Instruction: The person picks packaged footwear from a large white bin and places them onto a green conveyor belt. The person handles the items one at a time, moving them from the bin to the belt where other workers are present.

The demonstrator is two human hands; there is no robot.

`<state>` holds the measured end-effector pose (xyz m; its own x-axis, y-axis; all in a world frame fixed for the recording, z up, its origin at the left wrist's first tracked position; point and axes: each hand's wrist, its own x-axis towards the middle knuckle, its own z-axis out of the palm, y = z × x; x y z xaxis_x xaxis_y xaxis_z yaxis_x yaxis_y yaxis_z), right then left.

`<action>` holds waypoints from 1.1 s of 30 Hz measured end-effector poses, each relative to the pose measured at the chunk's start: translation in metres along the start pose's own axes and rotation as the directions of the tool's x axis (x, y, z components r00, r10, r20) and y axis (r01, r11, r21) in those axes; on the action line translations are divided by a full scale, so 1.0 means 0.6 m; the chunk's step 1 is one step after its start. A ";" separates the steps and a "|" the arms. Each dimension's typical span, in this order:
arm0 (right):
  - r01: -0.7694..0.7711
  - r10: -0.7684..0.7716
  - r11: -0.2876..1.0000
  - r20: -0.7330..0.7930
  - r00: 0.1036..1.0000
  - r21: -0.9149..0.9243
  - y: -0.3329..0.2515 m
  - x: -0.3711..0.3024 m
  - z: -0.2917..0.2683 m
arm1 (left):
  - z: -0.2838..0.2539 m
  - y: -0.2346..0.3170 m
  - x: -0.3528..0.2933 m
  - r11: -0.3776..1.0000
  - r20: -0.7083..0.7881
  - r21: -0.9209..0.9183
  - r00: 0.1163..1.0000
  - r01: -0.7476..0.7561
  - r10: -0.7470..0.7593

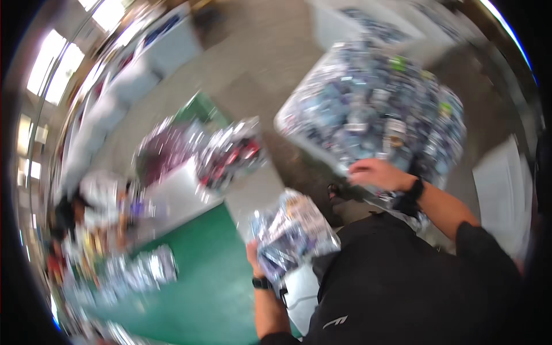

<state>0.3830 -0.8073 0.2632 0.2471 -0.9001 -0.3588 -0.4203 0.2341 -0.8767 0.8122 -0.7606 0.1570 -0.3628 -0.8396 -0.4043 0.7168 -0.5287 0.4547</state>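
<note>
My left hand is closed on the edge of a clear plastic bag with bluish-purple contents and a pale printed panel. The bag is held over the near end of a green tabletop. My right hand is above the near edge of a large white bin, with loosely bent fingers and nothing visible in them. That bin is heaped with shiny plastic-wrapped packages, mostly blue-grey, a few with green parts. Motion blur hides their details.
Red and dark wrapped packs lie past the green surface, beside a green crate. Several clear packs sit on the table's left. People work at the far left. More white bins stand behind.
</note>
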 end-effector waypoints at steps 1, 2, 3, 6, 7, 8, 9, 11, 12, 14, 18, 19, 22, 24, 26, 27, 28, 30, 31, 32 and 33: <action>-0.091 0.058 0.943 0.112 0.992 0.321 -0.012 0.014 0.017 | 0.032 -0.015 0.003 0.995 -0.037 0.104 0.999 0.005 -0.001; -0.060 0.003 0.948 0.179 0.984 0.314 -0.012 0.020 0.022 | 0.071 -0.032 0.010 0.978 -0.061 0.205 0.998 0.027 -0.014; -0.046 -0.028 0.952 0.235 0.972 0.303 -0.067 0.007 0.020 | 0.083 -0.040 0.028 0.939 -0.029 0.331 0.995 0.095 -0.091; 0.199 -0.294 0.927 0.286 0.912 0.317 -0.002 0.019 0.033 | 0.148 -0.084 0.090 0.812 -0.037 0.476 0.930 0.338 -0.365; 0.189 -0.253 0.955 0.300 0.920 0.227 0.002 0.006 0.023 | 0.176 -0.094 0.099 0.778 -0.032 0.514 0.915 0.361 -0.403; 0.173 -0.208 0.976 0.321 0.924 0.136 0.005 -0.004 0.020 | 0.201 -0.100 0.107 0.747 -0.034 0.546 0.900 0.381 -0.434; 0.175 -0.209 0.975 0.281 0.937 0.138 0.030 -0.011 0.017 | 0.227 -0.107 0.116 0.715 -0.036 0.575 0.885 0.398 -0.463; 0.096 -0.135 0.977 0.203 0.970 0.190 0.080 -0.032 0.001 | 0.277 -0.124 0.122 0.662 -0.100 0.577 0.846 0.478 -0.524; 0.055 -0.093 0.974 0.170 0.981 0.218 0.105 -0.049 -0.007 | 0.293 -0.133 0.123 0.635 -0.133 0.573 0.824 0.518 -0.551; -0.041 0.024 0.928 0.051 0.998 0.371 0.138 -0.111 -0.033 | 0.291 -0.161 0.139 0.676 -0.056 0.511 0.805 0.531 -0.590; 0.008 0.267 0.717 -0.285 0.921 0.697 0.221 -0.253 -0.063 | 0.283 -0.230 0.132 0.707 -0.085 0.556 0.877 0.436 -0.474; 0.084 0.350 0.613 -0.365 0.863 0.785 0.227 -0.290 -0.067 | 0.279 -0.245 0.129 0.698 -0.119 0.567 0.882 0.437 -0.455; 0.287 0.533 0.410 -0.483 0.695 0.866 0.262 -0.380 -0.082 | 0.259 -0.280 0.114 0.645 -0.188 0.607 0.872 0.465 -0.451; 0.496 0.561 0.290 -0.566 0.604 0.818 0.286 -0.415 -0.083 | 0.256 -0.295 0.101 0.601 -0.212 0.656 0.875 0.457 -0.435; 0.580 0.600 0.250 -0.594 0.536 0.775 0.331 -0.421 -0.077 | 0.263 -0.308 0.093 0.549 -0.208 0.723 0.890 0.419 -0.405; 0.610 0.637 0.254 -0.605 0.479 0.750 0.345 -0.415 -0.070 | 0.267 -0.314 0.092 0.545 -0.217 0.727 0.894 0.416 -0.393; 0.639 0.671 0.257 -0.610 0.422 0.725 0.361 -0.405 -0.062 | 0.267 -0.318 0.092 0.536 -0.216 0.739 0.896 0.409 -0.387; 0.623 0.765 0.202 -0.519 0.381 0.756 0.408 -0.378 -0.048 | 0.264 -0.323 0.093 0.514 -0.212 0.761 0.900 0.396 -0.381; 0.603 0.776 0.165 -0.480 0.408 0.780 0.414 -0.363 -0.042 | 0.263 -0.323 0.092 0.503 -0.210 0.775 0.907 0.383 -0.366; 0.582 0.785 0.129 -0.441 0.435 0.803 0.420 -0.352 -0.036 | 0.262 -0.324 0.090 0.493 -0.209 0.788 0.913 0.369 -0.350; 0.585 0.776 0.134 -0.452 0.441 0.800 0.427 -0.347 -0.030 | 0.262 -0.324 0.087 0.483 -0.206 0.801 0.919 0.355 -0.335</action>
<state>0.2080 -0.5666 0.1195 -0.6118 -0.3812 -0.6931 0.7867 -0.2017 -0.5835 0.5602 -0.7214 0.1720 -0.4507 -0.5690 -0.6878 -0.2598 -0.6535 0.7109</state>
